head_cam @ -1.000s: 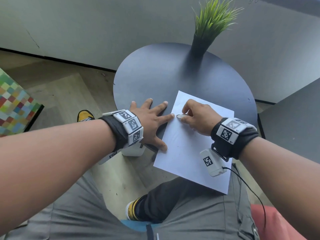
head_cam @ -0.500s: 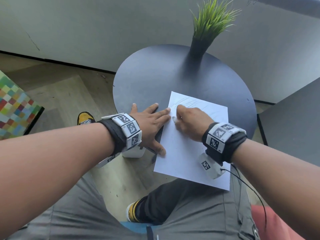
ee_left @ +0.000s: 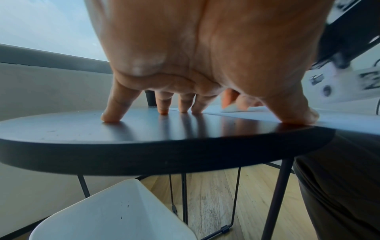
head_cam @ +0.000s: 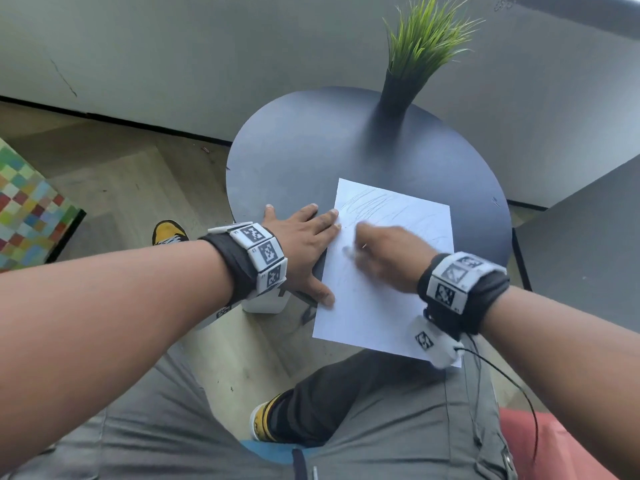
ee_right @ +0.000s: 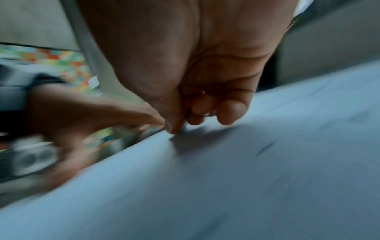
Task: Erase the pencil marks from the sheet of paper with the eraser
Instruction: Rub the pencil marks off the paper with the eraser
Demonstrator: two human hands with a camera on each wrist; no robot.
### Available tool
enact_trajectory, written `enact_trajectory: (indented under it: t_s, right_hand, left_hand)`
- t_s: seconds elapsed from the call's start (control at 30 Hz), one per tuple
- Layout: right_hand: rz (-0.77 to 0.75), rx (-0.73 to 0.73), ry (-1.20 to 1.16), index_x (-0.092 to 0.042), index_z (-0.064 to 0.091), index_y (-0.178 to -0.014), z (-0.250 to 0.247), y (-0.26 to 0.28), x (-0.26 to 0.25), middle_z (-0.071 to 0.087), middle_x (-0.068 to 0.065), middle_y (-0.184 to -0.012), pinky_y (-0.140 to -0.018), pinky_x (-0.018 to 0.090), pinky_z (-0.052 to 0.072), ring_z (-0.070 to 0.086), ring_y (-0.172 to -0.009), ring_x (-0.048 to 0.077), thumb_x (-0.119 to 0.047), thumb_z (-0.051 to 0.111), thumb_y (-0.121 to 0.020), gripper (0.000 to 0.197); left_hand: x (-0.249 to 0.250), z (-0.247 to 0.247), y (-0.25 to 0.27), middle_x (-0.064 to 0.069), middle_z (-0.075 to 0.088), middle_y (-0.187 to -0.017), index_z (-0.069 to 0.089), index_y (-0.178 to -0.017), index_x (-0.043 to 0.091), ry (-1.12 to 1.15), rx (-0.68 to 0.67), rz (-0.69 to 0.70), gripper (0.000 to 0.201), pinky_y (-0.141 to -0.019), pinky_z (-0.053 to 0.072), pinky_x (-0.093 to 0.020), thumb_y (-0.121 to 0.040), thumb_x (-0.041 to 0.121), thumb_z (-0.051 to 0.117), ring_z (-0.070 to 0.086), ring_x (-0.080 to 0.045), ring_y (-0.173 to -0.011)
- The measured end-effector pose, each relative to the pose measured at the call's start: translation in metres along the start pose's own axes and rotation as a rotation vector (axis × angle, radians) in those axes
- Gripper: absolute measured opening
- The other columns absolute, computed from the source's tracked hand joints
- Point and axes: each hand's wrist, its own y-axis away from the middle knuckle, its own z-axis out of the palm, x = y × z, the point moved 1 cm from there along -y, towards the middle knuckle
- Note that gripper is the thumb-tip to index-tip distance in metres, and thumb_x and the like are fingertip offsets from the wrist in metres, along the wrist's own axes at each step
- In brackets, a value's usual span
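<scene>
While the person sits at a round dark table (head_cam: 294, 161), a white sheet of paper (head_cam: 374, 313) lies on the table's near right part, its long axis running away from the person and its near edge overhanging the table's rim. The left hand (head_cam: 301, 244) lies flat with fingers spread, forefinger and thumb pinning the sheet's left edge. The right hand (head_cam: 384, 254), blurred, is curled above the sheet's middle, thumb and fingers pinching a small pale eraser (ee_left: 231, 109) against the paper. Faint pencil marks (head_cam: 374, 202) remain towards the sheet's far edge, just beyond the right hand, so the rubbing probably needs to travel away from the person.
</scene>
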Motion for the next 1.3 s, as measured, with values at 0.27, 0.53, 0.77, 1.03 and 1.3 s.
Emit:
enact_trajectory:
  t_s: [0.27, 0.53, 0.77, 1.03, 1.3]
  right_hand:
    - [-0.185, -0.11, 0.047, -0.013, 0.045, -0.097, 0.004, 0.012, -0.018, 0.054, 0.001, -0.087, -0.066, 0.03, 0.029, 0.048, -0.077, 0.026, -0.036, 0.042, -0.095, 0.023]
    - [-0.197, -0.114, 0.009, -0.014, 0.048, -0.103, 0.015, 0.02, -0.014, 0.061, 0.005, -0.094, -0.072, 0.038, 0.044, 0.055, -0.082, 0.029, -0.032, 0.042, -0.097, 0.021]
    - [-0.14, -0.071, 0.089, -0.012, 0.046, -0.106, 0.009, 0.015, -0.01, 0.061, 0.01, -0.098, -0.07, 0.036, 0.042, 0.057, -0.087, 0.033, -0.033, 0.036, -0.096, 0.025]
    - [-0.015, 0.009, 0.078, -0.013, 0.043, -0.101, 0.002, 0.006, 0.001, 0.062, 0.011, -0.099, -0.069, 0.035, 0.04, 0.054, -0.083, 0.03, -0.026, 0.047, -0.097, 0.014]
    - [0.079, 0.067, -0.004, -0.01, 0.047, -0.105, -0.004, -0.001, 0.01, 0.061, 0.01, -0.093, -0.068, 0.033, 0.038, 0.056, -0.085, 0.032, -0.037, 0.042, -0.099, 0.028]
  left_hand:
    - [-0.001, -0.002, -0.002, 0.011, -0.012, -0.167, -0.001, -0.16, 0.021, -0.006, -0.008, -0.011, 0.136, -0.103, 0.026, -0.076, -0.058, 0.098, 0.048, -0.007, -0.018, -0.153]
    - [0.002, -0.004, -0.001, 0.007, -0.009, -0.166, -0.001, -0.156, 0.042, -0.031, -0.014, 0.003, 0.123, -0.099, 0.027, -0.08, -0.059, 0.094, 0.055, -0.004, -0.024, -0.152]
    - [0.006, -0.009, -0.001, 0.012, -0.014, -0.165, -0.004, -0.158, 0.036, -0.062, -0.051, -0.005, 0.131, -0.097, 0.033, -0.076, -0.057, 0.094, 0.058, -0.002, -0.026, -0.15]
    - [0.008, -0.011, -0.003, 0.011, -0.014, -0.165, -0.004, -0.157, 0.035, -0.065, -0.065, -0.023, 0.131, -0.095, 0.035, -0.074, -0.058, 0.093, 0.058, 0.0, -0.027, -0.15]
    - [0.008, -0.01, -0.005, 0.011, -0.015, -0.165, -0.005, -0.157, 0.036, -0.058, -0.075, -0.021, 0.131, -0.095, 0.033, -0.076, -0.058, 0.093, 0.058, -0.003, -0.028, -0.15]
